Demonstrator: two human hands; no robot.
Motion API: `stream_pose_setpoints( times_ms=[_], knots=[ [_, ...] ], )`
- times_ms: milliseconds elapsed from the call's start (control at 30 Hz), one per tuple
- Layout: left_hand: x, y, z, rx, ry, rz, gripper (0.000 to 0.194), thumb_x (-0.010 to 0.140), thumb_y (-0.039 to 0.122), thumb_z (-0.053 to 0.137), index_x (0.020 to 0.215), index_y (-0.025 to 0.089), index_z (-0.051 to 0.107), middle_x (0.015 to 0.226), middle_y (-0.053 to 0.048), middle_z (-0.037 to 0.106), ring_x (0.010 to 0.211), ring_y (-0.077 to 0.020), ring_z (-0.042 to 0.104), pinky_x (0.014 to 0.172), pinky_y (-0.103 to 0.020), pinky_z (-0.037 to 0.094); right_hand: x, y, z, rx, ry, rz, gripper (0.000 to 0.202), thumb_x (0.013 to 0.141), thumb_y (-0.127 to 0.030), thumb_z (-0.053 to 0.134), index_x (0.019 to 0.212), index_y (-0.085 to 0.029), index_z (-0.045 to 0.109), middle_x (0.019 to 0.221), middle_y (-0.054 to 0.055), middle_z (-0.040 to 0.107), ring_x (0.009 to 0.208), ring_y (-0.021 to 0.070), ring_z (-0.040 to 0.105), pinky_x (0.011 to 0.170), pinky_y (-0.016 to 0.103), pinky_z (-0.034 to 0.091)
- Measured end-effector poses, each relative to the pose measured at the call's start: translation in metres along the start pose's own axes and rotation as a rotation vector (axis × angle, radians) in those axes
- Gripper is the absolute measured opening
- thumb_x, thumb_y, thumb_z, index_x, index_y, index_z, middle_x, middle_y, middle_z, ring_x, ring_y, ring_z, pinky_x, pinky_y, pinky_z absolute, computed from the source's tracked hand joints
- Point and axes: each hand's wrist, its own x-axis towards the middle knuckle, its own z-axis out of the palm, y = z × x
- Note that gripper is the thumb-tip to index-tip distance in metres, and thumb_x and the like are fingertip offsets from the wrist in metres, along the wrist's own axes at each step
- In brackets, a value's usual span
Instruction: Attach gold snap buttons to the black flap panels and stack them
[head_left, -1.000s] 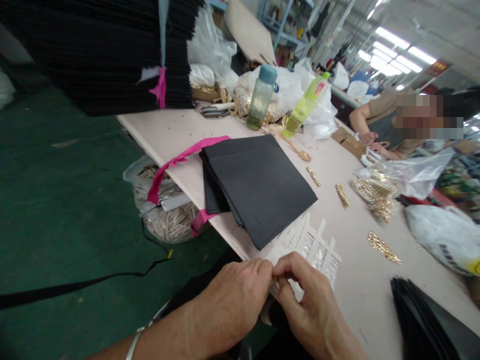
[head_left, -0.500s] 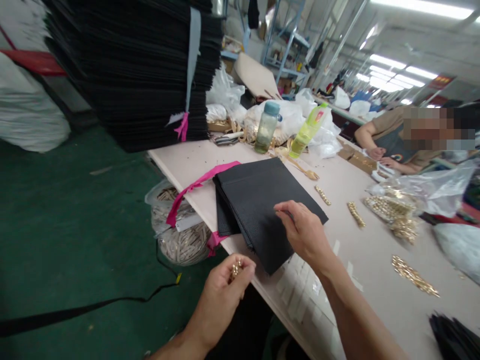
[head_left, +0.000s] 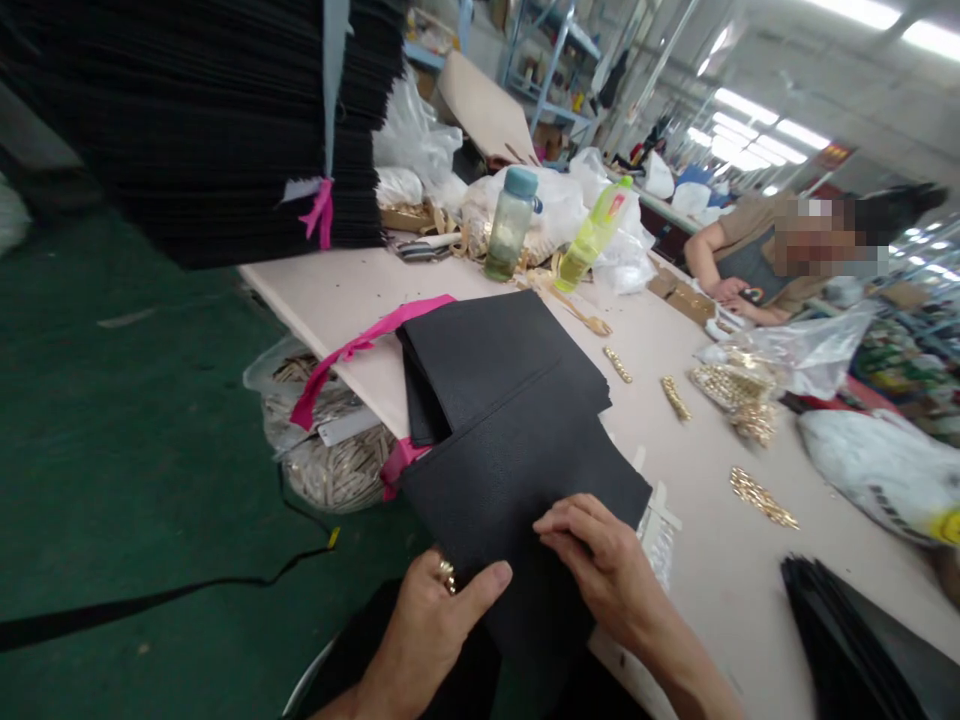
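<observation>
A black leather-like panel [head_left: 517,490] lies slanted over the near side of a stack of similar black panels [head_left: 480,355], its lower part reaching past the table edge toward me. My left hand [head_left: 435,620] is at the panel's lower left edge, thumb stretched over it. Its curled fingers hold small gold-coloured metal fittings [head_left: 447,576], partly hidden. My right hand [head_left: 600,555] rests low over the panel, thumb and fingers pressed together; whatever they hold, if anything, is hidden. Rows of gold fittings [head_left: 763,497] lie on the table to the right.
A pink strip [head_left: 367,345] runs beside the stack. Behind it stand a blue-lidded bottle [head_left: 511,225] and a yellow-green bottle [head_left: 592,235]. A tall black pile [head_left: 225,140] is at left, folded black pieces [head_left: 847,640] at lower right. A person [head_left: 739,265] sits across the table [head_left: 697,460].
The top black panel has slid off the stack toward me, and my right hand has come down and nearer with it. My left thumb has spread out over its edge. The view has shifted.
</observation>
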Motion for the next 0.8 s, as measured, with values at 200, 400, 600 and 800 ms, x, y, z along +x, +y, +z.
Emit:
stream_pose_setpoints(
  times_ms=[200, 400, 600, 800],
  knots=[
    [-0.008, -0.001, 0.008, -0.133, -0.117, -0.032, 0.034, 0.082, 0.043, 0.069, 0.103, 0.018, 0.072, 0.105, -0.006, 0.071, 0.09, -0.0194, 0.064, 0.077, -0.027, 0.053, -0.002, 0.004, -0.002, 0.408, 0.029, 0.436, 0.018, 0.085, -0.032, 0.064, 0.097, -0.019, 0.069, 0.08, 0.001, 0.069, 0.074, 0.0152, 0.064, 0.065, 0.026, 0.05],
    [-0.008, -0.006, 0.008, -0.183, 0.055, -0.211, 0.04, 0.073, 0.046, 0.077, 0.102, 0.02, 0.071, 0.076, 0.002, 0.065, 0.049, -0.0027, 0.039, 0.038, -0.012, 0.022, 0.004, -0.004, 0.0, 0.571, -0.04, 0.568, 0.021, 0.079, -0.035, 0.067, 0.085, -0.016, 0.07, 0.065, -0.001, 0.063, 0.057, 0.0101, 0.057, 0.049, 0.019, 0.044],
    [-0.004, -0.012, 0.004, -0.192, -0.016, -0.244, 0.041, 0.073, 0.046, 0.077, 0.102, 0.017, 0.071, 0.08, -0.001, 0.065, 0.055, -0.0042, 0.045, 0.04, -0.012, 0.025, 0.01, -0.002, 0.003, 0.505, -0.104, 0.564, 0.017, 0.08, -0.033, 0.065, 0.087, -0.017, 0.07, 0.062, -0.003, 0.058, 0.05, 0.0081, 0.051, 0.042, 0.017, 0.042],
    [0.0, -0.015, 0.003, -0.191, -0.018, -0.261, 0.04, 0.075, 0.048, 0.073, 0.1, 0.017, 0.071, 0.075, 0.0, 0.064, 0.051, -0.0046, 0.041, 0.04, -0.014, 0.022, 0.01, -0.001, 0.006, 0.535, -0.115, 0.541, 0.017, 0.08, -0.034, 0.068, 0.084, -0.017, 0.067, 0.063, -0.003, 0.058, 0.054, 0.0088, 0.053, 0.043, 0.016, 0.044]
  ],
)
